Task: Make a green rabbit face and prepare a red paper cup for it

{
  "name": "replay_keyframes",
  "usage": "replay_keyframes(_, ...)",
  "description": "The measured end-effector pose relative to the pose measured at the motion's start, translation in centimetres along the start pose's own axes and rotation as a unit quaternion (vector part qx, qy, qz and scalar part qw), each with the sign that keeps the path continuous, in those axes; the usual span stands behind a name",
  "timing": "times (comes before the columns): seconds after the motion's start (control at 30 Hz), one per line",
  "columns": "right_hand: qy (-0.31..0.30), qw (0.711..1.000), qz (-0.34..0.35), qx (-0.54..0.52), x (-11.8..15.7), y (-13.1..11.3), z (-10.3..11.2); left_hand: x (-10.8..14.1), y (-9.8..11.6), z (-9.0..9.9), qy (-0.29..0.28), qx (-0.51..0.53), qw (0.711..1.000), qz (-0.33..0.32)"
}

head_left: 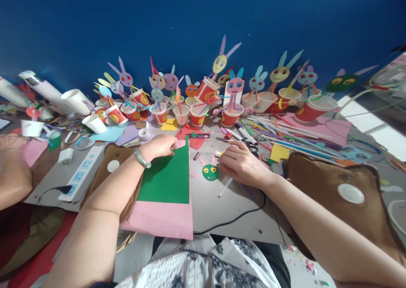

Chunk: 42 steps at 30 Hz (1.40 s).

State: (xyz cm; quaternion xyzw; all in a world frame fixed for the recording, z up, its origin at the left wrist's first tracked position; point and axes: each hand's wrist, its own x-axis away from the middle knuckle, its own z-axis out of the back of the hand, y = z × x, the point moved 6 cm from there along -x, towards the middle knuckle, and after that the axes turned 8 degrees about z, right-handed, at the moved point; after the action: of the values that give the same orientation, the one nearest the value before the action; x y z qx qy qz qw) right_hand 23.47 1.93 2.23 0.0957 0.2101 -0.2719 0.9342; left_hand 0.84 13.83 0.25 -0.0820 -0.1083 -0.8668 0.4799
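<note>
My left hand (163,146) lies over the top edge of a green paper sheet (168,174). Its fingers are curled, with a bit of pink paper beside the fingertips; their grip is hidden. Under the green sheet is a larger pink sheet (161,218). On the grey table, my right hand (242,163) is palm down with bent fingers close by a small green paper animal face (210,172), which has yellow eyes and pink ears. A thin white stick (225,187) pokes out below this hand. What the right fingertips hold, if anything, cannot be made out.
Paper cups bearing rabbit-like paper faces (233,114) line the blue wall. Pipe cleaners (294,135) and scissors (252,148) lie at right. Brown cushions (330,190) flank the work area. A power strip (82,174) and another person's arm (14,169) are at left.
</note>
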Motion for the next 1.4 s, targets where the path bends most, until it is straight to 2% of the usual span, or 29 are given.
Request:
replay_keyframes(0.13,-0.027,0.998,0.044,-0.037,-0.2,-1.4,-0.7,1.0,1.7,0.5,0.025,-0.036,0.999,-0.005)
replay_keyframes(0.3,-0.045,0.996,0.06,-0.051,0.0,-2.0,-1.6,1.3,3.0,0.8,0.047,-0.024,0.998,-0.032)
replay_keyframes(0.47,-0.065,0.995,0.047,-0.065,0.3,-1.8,-2.2,1.1,3.0,0.6,0.039,-0.02,0.999,-0.03)
replay_keyframes(0.83,-0.089,0.994,0.041,-0.048,0.2,-2.0,-2.4,0.9,3.3,0.8,0.088,0.02,0.996,-0.026)
replay_keyframes(0.97,-0.059,0.997,0.046,-0.014,0.0,-2.2,-2.1,0.4,3.5,0.6,0.113,0.034,0.993,-0.018)
replay_keyframes(1.1,0.011,0.999,0.04,0.018,-0.3,-2.0,-0.7,-0.5,3.1,0.2,0.142,0.067,0.988,0.002)
replay_keyframes(1.2,0.07,0.997,0.013,0.035,-0.2,-1.1,1.5,-1.2,2.5,-0.2,0.172,0.082,0.982,0.01)
replay_keyframes(1.3,0.146,0.986,-0.067,0.052,0.1,0.5,5.2,-1.5,2.2,-0.8,0.183,0.098,0.978,-0.003)
replay_keyframes(1.4,0.212,0.959,-0.173,0.079,0.9,2.8,9.4,-1.6,2.3,-1.2,0.187,0.102,0.977,-0.018)
